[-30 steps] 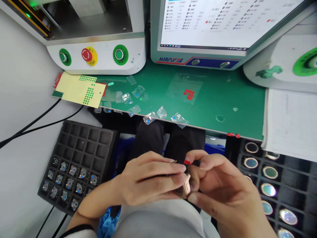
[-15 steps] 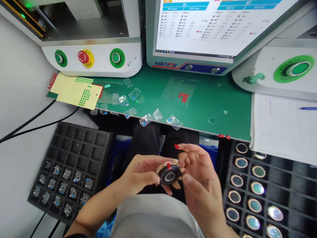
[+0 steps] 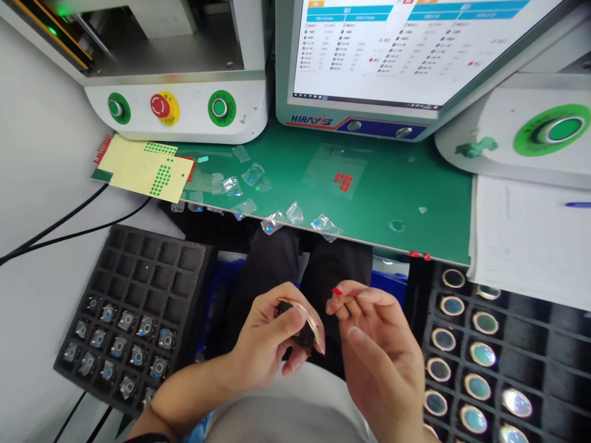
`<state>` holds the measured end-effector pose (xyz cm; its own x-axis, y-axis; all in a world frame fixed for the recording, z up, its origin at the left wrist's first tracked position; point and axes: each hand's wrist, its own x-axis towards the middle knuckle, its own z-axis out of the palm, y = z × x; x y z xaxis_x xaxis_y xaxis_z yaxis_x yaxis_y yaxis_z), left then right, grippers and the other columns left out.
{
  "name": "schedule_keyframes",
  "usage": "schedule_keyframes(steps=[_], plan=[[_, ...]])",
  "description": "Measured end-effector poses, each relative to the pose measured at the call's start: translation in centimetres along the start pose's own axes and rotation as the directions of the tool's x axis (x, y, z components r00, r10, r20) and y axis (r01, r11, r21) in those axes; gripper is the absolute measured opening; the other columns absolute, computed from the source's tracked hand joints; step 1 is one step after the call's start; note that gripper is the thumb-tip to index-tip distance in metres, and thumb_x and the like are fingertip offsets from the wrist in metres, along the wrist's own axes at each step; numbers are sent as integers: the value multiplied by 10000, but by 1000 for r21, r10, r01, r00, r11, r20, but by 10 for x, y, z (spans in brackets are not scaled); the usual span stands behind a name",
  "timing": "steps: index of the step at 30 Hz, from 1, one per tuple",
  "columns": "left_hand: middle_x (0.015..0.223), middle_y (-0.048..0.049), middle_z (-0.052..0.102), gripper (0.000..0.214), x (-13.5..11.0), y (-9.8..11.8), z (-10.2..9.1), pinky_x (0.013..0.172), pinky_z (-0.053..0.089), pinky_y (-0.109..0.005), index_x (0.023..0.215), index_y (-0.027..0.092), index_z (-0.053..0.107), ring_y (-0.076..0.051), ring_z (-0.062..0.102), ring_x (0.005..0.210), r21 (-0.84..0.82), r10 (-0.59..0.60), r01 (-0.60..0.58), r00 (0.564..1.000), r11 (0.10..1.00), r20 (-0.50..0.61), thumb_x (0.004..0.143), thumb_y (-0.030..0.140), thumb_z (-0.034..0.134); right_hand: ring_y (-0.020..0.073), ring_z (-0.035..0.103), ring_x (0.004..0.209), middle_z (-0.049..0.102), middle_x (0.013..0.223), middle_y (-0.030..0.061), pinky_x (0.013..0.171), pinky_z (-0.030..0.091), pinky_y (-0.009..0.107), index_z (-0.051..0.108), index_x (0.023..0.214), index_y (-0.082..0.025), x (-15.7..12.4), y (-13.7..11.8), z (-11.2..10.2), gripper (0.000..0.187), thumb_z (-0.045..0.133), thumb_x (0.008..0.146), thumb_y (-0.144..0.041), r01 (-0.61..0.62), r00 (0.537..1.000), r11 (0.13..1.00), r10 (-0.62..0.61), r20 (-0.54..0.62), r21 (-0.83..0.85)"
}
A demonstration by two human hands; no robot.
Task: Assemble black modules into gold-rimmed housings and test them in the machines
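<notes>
Tilted nearly edge-on, a round black part with a gold rim [image 3: 305,336] sits in my left hand [image 3: 265,335], thumb on one side and fingers curled behind. Its front face is turned away from view. A small red sticker [image 3: 337,291] clings to the index fingertip of my right hand [image 3: 381,335]. That hand is just right of the round part and apart from it, palm turned inward, thumb away from the bent fingers.
A green bench [image 3: 388,197] carries clear film scraps, a sheet of red stickers [image 3: 343,181] and yellow sticker cards [image 3: 148,166]. Foam trays stand left [image 3: 184,264] and right [image 3: 530,320], holding small parts and gold-rimmed discs. A monitor [image 3: 364,55] and machines with buttons stand behind.
My left hand has turned the round part from face-visible to nearly edge-on and drawn it slightly left. My right hand has moved a little down and right, away from it, sticker still on the fingertip.
</notes>
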<state>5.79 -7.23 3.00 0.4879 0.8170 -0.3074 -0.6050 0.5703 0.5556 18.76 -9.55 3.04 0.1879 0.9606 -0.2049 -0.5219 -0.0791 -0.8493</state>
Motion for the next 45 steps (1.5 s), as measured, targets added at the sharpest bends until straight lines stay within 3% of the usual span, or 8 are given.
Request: schedule_keyframes(steps=[6, 11, 14, 17, 21, 25, 31, 45], plan=[[719, -3, 625, 233, 1, 0, 4, 380, 374, -88, 889, 128, 584, -12, 451, 410, 186, 105, -109, 994, 976, 31, 988, 339, 576, 120, 627, 944, 637, 999, 24, 879, 515, 229, 659, 1019, -270, -3, -1, 2, 135, 688, 892, -233, -4, 1000, 1000, 4, -18, 6], [775, 0, 569, 182, -4, -3, 11, 435, 365, -122, 956, 150, 598, -36, 435, 501, 350, 265, -270, 962, 897, 65, 1000, 317, 540, 221, 685, 1081, 665, 1124, 35, 914, 572, 357, 641, 1076, -299, -5, -7, 11, 188, 684, 898, -260, -69, 997, 995, 67, 22, 67], [750, 6, 541, 169, -7, 0, 13, 467, 382, -151, 988, 159, 599, -56, 427, 521, 556, 329, -337, 937, 759, 119, 1012, 297, 504, 251, 683, 1114, 673, 1163, 35, 906, 592, 385, 635, 1094, -310, -5, -9, 17, 203, 675, 903, -256, -97, 994, 992, 92, 59, 86], [858, -46, 614, 181, -7, 6, 13, 565, 486, -200, 1065, 160, 573, -105, 558, 631, 724, 330, -387, 916, 571, 228, 1027, 283, 445, 209, 678, 1127, 697, 1155, 18, 917, 585, 311, 642, 1092, -318, -4, -12, 22, 198, 667, 909, -245, -101, 992, 991, 94, 83, 84], [944, -98, 671, 196, -6, 16, 16, 732, 576, -278, 1158, 152, 514, -194, 686, 835, 816, 317, -488, 862, 310, 395, 1020, 231, 399, 128, 700, 1037, 733, 1062, -13, 937, 551, 215, 664, 1070, -313, -2, -16, 25, 174, 674, 900, -275, -80, 994, 994, 74, 84, 69], [905, -88, 701, 197, -5, 19, 22, 760, 597, -278, 1156, 155, 508, -195, 706, 819, 857, 318, -503, 836, 114, 448, 994, 169, 397, 108, 707, 943, 747, 953, -31, 1045, 500, 296, 673, 1015, -327, -4, -15, 26, 155, 674, 882, -247, -83, 995, 994, 79, 54, 66], [879, -102, 707, 232, -5, 10, 22, 708, 600, -283, 1128, 137, 517, -199, 708, 764, 867, 376, -497, 809, 26, 452, 1010, 193, 324, 132, 695, 868, 709, 882, -31, 926, 570, 337, 630, 999, -356, -10, -2, 35, 274, 523, 850, -152, 17, 989, 997, -6, -150, 70], [756, -111, 680, 236, 0, 4, 23, 649, 592, -322, 1039, 118, 519, -233, 695, 696, 788, 355, -608, 720, -91, 596, 1005, 167, 290, 141, 697, 891, 628, 973, -14, 842, 589, 287, 651, 1053, -382, -16, -6, 24, 288, 499, 920, -176, -51, 999, 989, 48, 26, 142]])
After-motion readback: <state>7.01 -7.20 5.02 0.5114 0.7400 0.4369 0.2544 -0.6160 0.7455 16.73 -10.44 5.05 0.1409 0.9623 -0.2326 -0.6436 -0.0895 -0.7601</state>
